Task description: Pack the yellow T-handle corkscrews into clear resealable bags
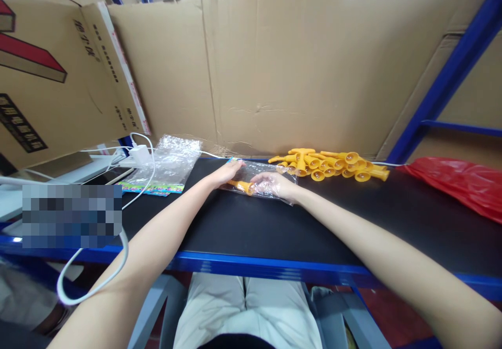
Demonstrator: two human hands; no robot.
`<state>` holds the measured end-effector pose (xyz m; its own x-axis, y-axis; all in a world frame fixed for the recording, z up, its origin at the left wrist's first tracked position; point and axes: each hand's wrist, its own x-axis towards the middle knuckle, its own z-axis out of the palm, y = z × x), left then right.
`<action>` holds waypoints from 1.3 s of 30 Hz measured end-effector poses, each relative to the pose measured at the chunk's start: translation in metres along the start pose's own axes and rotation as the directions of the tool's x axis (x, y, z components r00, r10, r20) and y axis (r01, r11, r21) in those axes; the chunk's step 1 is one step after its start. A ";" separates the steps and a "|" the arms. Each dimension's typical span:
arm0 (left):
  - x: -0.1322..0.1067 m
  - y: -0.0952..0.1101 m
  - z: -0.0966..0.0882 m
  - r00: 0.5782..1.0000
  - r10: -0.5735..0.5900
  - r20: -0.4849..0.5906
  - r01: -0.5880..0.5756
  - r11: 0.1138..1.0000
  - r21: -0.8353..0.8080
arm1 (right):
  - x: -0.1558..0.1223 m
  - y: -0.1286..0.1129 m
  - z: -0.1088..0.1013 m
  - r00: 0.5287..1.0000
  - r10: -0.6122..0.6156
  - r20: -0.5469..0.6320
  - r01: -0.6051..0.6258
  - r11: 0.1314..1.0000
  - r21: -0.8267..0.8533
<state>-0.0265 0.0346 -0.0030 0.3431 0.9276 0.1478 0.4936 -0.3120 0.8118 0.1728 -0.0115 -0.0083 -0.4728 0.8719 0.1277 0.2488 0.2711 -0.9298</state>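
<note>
A clear plastic bag (257, 168) lies on the black tabletop in front of me, with a strip of coloured print at its far left end. My left hand (230, 173) is closed on the bag's left end, the fingers partly hidden. Inside the bag is a yellow plastic horn-shaped piece (245, 187), its flared end facing right. My right hand (274, 185) reaches into the bag from the right side. Its bent fingers are at the flared end of the piece, seen through the film. Behind and right of this hand lies a pile of similar yellow pieces (329, 165).
Clear bags with colourful printed headers (168, 163) lie at left, beside a white charger (140, 155) and white cables. A red plastic bag (455, 182) is at far right. Cardboard (294, 67) walls the back. The table's blue edge (266, 265) runs before my lap.
</note>
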 end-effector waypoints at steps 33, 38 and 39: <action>0.002 -0.016 -0.002 0.961 0.275 -0.031 -0.214 0.808 0.549 | -0.002 -0.003 -0.003 0.996 -0.061 0.070 0.068 0.991 -0.111; 0.002 -0.017 -0.004 0.996 0.044 0.079 -0.079 0.846 0.527 | -0.001 -0.006 -0.010 0.993 -0.117 0.031 0.121 0.955 -0.272; 0.002 -0.019 -0.007 0.997 0.021 0.072 -0.056 0.845 0.532 | 0.000 -0.007 -0.014 0.990 -0.141 0.004 0.134 0.928 -0.347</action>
<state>-0.0407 0.0434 -0.0139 0.4099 0.9036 0.1243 0.8229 -0.4251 0.3771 0.1829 -0.0082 0.0028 -0.5068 0.8232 0.2559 0.4611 0.5097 -0.7264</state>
